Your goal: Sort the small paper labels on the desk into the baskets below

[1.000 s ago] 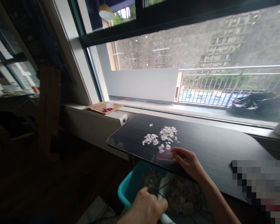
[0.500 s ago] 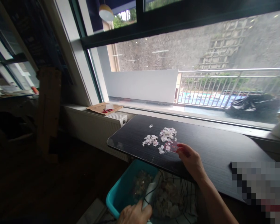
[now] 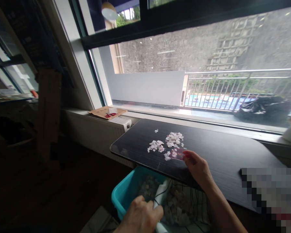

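Big window across the back of this otherwise dim room, with a railing and a rough gray wall outside. Just inside it is a dark wood-grain table, and on the left a white radiator plus some red-handled scissors lying on a brown envelope.

So, head cam (only view I've got): right hand is over the near half of the table, thumb and fingertips pinching the right end of a translucent pink plastic piece. It sticks out to the left of the fingers, and its far end overlaps a few pinkish bits. Loose paper scraps sit right next to that end. Two bigger scrap piles, one on the left and one farther back, are near it but clear of the fingers.

Left hand is below the table edge, fingers curled around a white strip by a teal bin with more bits inside. Can't tell what that strip actually is, tbh.
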`<state>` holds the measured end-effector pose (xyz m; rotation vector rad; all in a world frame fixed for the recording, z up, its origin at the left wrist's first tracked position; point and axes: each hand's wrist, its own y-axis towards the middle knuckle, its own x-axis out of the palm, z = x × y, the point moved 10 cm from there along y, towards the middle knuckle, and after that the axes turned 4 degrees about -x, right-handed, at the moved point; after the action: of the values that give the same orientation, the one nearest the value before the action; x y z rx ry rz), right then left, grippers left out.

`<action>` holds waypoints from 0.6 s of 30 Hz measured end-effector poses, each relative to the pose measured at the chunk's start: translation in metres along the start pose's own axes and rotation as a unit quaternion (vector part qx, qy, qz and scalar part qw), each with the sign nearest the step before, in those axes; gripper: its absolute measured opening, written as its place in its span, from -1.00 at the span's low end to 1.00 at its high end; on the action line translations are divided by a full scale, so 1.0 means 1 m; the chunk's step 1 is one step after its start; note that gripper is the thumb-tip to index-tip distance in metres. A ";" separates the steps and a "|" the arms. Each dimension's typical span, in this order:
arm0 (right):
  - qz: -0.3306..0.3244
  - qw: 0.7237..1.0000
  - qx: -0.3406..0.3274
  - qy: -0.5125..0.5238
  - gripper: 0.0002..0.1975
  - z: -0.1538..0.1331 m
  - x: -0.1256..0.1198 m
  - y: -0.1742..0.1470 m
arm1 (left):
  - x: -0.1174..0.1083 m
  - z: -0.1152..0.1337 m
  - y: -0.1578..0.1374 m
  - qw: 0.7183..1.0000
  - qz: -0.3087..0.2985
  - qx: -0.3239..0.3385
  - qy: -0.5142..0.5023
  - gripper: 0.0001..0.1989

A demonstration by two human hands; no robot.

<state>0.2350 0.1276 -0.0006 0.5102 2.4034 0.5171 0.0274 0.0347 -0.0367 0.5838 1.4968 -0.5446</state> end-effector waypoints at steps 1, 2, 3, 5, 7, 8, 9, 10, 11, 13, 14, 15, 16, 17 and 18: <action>-0.005 1.000 0.000 -0.003 -0.71 -0.002 0.000 0.000 | 0.000 0.000 0.001 1.000 -0.003 0.007 -0.004 -0.96; -0.009 1.000 0.000 -0.007 -0.72 -0.003 0.000 -0.001 | -0.001 0.000 0.000 1.000 -0.003 0.015 -0.010 -0.97; -0.010 1.000 0.003 -0.010 -0.74 -0.005 -0.001 -0.001 | -0.003 0.000 -0.001 1.000 0.002 0.022 -0.018 -0.98; -0.006 1.000 0.006 -0.009 -0.75 -0.008 -0.003 -0.002 | -0.012 -0.001 -0.006 0.999 0.022 0.030 -0.033 -0.97; -0.002 1.000 -0.001 -0.003 -0.76 -0.013 -0.006 -0.003 | -0.023 -0.004 -0.012 0.998 0.046 0.024 -0.036 -0.93; -0.003 1.000 -0.007 0.000 -0.76 -0.016 -0.006 -0.004 | -0.028 -0.006 -0.014 0.998 0.050 0.018 -0.037 -0.93; -0.007 1.000 -0.012 0.001 -0.76 -0.018 -0.006 -0.004 | -0.031 -0.008 -0.015 0.998 0.052 0.015 -0.037 -0.94; -0.011 1.000 -0.016 0.001 -0.77 -0.020 -0.005 -0.005 | -0.033 -0.010 -0.014 0.998 0.053 0.014 -0.037 -0.96; -0.015 1.000 -0.017 0.000 -0.77 -0.021 -0.005 -0.005 | -0.032 -0.012 -0.013 0.998 0.056 0.018 -0.037 -0.98; -0.011 1.000 -0.008 -0.003 -0.78 -0.020 -0.006 -0.006 | -0.026 -0.014 -0.007 0.996 0.070 0.037 -0.030 -0.95; -0.004 1.000 -0.003 -0.004 -0.78 -0.019 -0.008 -0.006 | -0.021 -0.015 -0.004 0.995 0.083 0.053 -0.024 -0.91; 0.005 1.000 0.001 -0.005 -0.78 -0.018 -0.010 -0.007 | -0.015 -0.015 -0.001 0.993 0.101 0.067 -0.016 -0.89; 0.013 1.000 0.003 -0.005 -0.78 -0.017 -0.011 -0.007 | -0.009 -0.016 0.001 0.990 0.118 0.077 -0.008 -0.86; 0.019 1.000 0.005 -0.005 -0.79 -0.015 -0.012 -0.007 | -0.007 -0.015 0.001 0.983 0.156 0.093 -0.001 -0.82; 0.020 1.000 0.006 -0.005 -0.79 -0.014 -0.012 -0.007 | -0.003 -0.014 0.001 0.978 0.181 0.102 0.007 -0.78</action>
<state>0.2333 0.1124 0.0126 0.5664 2.3925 0.5164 0.0170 0.0444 -0.0335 0.9991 1.3145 -0.4098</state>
